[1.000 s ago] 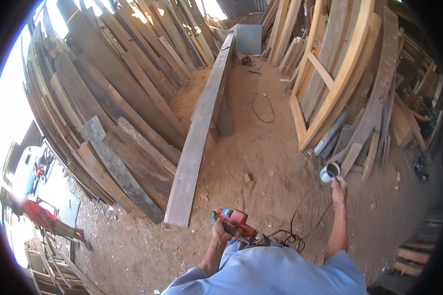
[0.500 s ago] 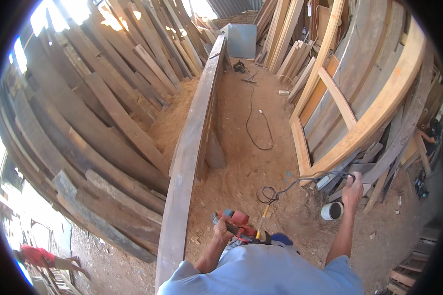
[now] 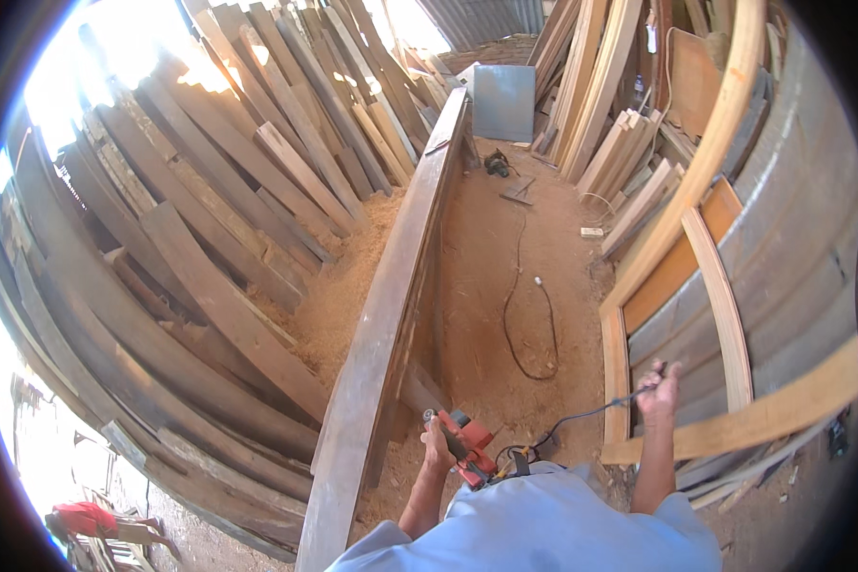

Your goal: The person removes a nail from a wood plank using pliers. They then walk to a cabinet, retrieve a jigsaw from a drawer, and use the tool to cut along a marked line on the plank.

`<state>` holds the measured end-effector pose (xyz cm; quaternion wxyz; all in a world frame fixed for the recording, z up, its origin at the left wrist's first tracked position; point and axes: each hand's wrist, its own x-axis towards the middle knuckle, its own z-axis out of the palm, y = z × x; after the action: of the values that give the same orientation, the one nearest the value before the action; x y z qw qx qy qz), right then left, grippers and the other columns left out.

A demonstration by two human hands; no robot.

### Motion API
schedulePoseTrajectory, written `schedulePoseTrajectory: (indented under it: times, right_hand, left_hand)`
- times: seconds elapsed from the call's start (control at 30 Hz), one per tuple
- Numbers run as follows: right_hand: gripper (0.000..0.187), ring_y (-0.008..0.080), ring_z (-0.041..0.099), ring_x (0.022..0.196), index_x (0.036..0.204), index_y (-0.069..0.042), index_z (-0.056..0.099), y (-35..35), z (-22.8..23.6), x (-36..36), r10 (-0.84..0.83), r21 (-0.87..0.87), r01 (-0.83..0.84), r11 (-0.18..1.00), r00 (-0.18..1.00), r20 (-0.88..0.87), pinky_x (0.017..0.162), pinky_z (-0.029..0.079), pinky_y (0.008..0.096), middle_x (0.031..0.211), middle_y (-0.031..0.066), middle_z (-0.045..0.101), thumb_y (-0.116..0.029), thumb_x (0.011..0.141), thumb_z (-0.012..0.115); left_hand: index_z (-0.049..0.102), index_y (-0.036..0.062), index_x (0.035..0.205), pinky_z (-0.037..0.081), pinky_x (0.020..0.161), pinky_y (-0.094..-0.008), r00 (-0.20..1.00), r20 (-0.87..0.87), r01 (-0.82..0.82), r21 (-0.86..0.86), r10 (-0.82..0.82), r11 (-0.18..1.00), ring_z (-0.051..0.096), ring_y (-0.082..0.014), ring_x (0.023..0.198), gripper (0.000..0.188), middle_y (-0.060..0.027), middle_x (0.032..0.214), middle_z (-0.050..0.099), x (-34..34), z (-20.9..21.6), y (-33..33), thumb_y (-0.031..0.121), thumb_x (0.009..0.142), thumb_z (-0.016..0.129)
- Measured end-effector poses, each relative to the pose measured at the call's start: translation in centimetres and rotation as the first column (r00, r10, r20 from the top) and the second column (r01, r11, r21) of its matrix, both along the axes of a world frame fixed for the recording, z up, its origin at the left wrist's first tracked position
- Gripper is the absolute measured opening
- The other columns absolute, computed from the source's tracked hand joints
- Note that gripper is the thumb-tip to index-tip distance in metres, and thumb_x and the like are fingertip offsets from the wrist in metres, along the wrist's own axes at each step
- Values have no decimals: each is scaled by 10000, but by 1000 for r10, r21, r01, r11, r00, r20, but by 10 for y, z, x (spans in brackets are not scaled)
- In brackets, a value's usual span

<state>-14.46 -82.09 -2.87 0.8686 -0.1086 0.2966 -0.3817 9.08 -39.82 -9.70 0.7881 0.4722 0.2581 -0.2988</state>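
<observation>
My left hand is closed around the handle of a red electric planer, held close to my body just right of a long wooden beam. Out to the right, my right hand is raised with its fingers closed on a black power cord. The cord runs back toward the planer and bunches in a small loop beside it; its far end is hard to make out. Neither the planer nor my hands touch the beam.
Many planks lean along the left side. A light wooden frame stands at the right. On the dirt floor lie another cord and a dark tool. A grey panel stands behind. A person in red is far left.
My view has swung, shifting the scene right and down. My right hand has come slightly closer to my body with the cord, and the white can near it has left view.
</observation>
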Motion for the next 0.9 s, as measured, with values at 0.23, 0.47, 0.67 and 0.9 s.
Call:
schedulePoseTrajectory:
  times: [0.23,0.47,0.67,0.9]
  right_hand:
    - [210,88,540,730,1146,-76,657,11,82,225,386,-355,-440,825,897,-216,648,451,236,880,-15,609,-143,947,639]
    - [128,41,515,648,981,-38,699,-42,70,378,512,-596,-648,475,754,-412,569,409,207,760,-38,603,-121,885,679]
    - [278,60,535,683,1122,-17,631,-168,70,451,327,-637,-477,605,879,-347,632,437,223,817,-24,596,-125,867,651]
    - [504,171,609,745,1221,11,563,-190,149,453,688,-530,-679,509,690,-224,802,498,288,874,70,625,-366,905,669]
  left_hand:
    - [482,95,1014,488,463,-359,999,31,-26,19,25,999,537,-199,525,298,-64,698,535,92,34,-110,339,934,633]
    - [469,83,1067,537,491,-325,992,68,90,150,-102,985,596,-177,586,380,-63,782,561,220,20,-221,289,872,721]
    - [527,89,994,498,457,-315,958,54,273,113,-281,955,582,-172,550,233,-51,735,574,367,13,-326,276,930,650]
    - [567,74,911,449,407,-310,889,236,356,181,-392,917,539,-146,467,169,-18,621,536,483,62,-409,211,921,666]
